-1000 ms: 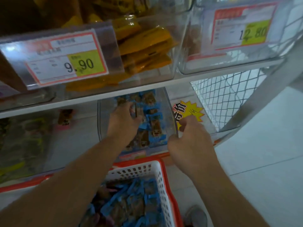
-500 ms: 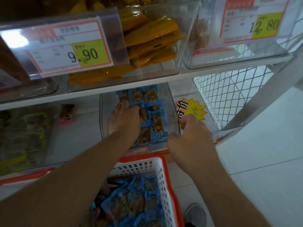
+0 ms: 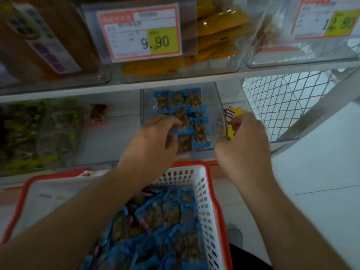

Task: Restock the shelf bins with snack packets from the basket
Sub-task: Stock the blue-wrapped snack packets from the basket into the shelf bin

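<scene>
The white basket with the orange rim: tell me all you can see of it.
The basket is white plastic with walls pierced by rows of small rectangular holes and an orange rim round the top. It sits below the lower shelf, in front of the clear bin, its far right corner in view. It holds a heap of blue-edged snack packets. The left forearm crosses over it; no hand touches it.

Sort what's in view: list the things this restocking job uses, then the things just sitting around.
In use:
- left hand, on the blue packets
- right hand, at the bin's right wall
- clear bin
- blue snack packets
- basket

Just there:
- yellow packets
- 9.90 price tag
- 12.80 price tag
- wire mesh
- green packets
</scene>
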A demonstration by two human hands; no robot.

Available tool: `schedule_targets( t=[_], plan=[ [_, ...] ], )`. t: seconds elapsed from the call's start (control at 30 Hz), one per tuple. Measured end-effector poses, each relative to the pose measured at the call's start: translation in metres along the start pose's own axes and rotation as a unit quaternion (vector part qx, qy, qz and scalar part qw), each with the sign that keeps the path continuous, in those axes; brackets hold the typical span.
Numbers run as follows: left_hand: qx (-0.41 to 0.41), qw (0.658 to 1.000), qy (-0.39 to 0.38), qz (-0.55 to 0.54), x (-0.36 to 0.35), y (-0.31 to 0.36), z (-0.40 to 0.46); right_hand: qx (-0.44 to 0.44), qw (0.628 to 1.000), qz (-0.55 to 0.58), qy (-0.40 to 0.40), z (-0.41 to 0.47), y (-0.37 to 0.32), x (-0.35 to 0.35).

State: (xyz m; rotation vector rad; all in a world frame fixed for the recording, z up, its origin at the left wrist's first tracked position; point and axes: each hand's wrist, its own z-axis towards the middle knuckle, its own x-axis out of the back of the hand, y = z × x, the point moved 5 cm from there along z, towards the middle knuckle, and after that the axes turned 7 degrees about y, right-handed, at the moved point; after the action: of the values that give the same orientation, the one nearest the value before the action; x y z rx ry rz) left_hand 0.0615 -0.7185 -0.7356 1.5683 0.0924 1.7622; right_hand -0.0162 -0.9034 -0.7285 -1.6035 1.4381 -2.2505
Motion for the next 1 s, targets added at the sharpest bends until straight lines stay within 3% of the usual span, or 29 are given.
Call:
schedule_targets(
  t=[0.13, 0.23, 0.3, 0.37, 0.47, 0.57, 0.63, 0.77, 0.87, 0.93, 1.0],
  plan=[
    [0.034, 0.999, 0.027, 0.007, 0.067, -0.026, -0.079, 0.086, 0.995, 0.020, -0.037, -0.029, -0.030, 0.001],
    [0.133, 0.987, 0.069, 0.060, 0.109, -0.082, -0.143, 0.116, 0.976, -0.023, -0.185, -0.062, -0.044, -0.028],
    [0.197, 0.970, 0.064, 0.125, 0.126, -0.118, -0.181, 0.127, 0.939, -0.086, -0.309, -0.091, -0.045, -0.061],
    [0.309, 0.937, 0.013, 0.164, 0.133, -0.151, -0.213, 0.141, 0.890, -0.162, -0.403, -0.118, -0.039, -0.099],
    [0.454, 0.882, -0.065, 0.106, 0.127, -0.182, -0.245, 0.205, 0.830, -0.243, -0.459, -0.153, -0.023, -0.151],
    [0.507, 0.852, -0.126, 0.033, 0.112, -0.198, -0.259, 0.236, 0.787, -0.292, -0.490, -0.175, 0.014, -0.193],
    [0.513, 0.847, -0.137, 0.036, 0.110, -0.202, -0.258, 0.268, 0.772, -0.335, -0.470, -0.182, 0.032, -0.209],
    [0.513, 0.843, -0.154, 0.053, 0.114, -0.203, -0.247, 0.288, 0.812, -0.354, -0.364, -0.186, 0.027, -0.211],
    [0.461, 0.877, -0.108, 0.088, 0.122, -0.196, -0.233, 0.338, 0.836, -0.317, -0.294, -0.178, 0.014, -0.205],
    [0.410, 0.906, -0.049, 0.098, 0.130, -0.186, -0.222, 0.349, 0.843, -0.290, -0.289, -0.168, 0.004, -0.201],
    [0.383, 0.921, -0.010, 0.065, 0.134, -0.175, -0.211, 0.306, 0.860, -0.260, -0.316, -0.157, -0.010, -0.194]
  ],
)
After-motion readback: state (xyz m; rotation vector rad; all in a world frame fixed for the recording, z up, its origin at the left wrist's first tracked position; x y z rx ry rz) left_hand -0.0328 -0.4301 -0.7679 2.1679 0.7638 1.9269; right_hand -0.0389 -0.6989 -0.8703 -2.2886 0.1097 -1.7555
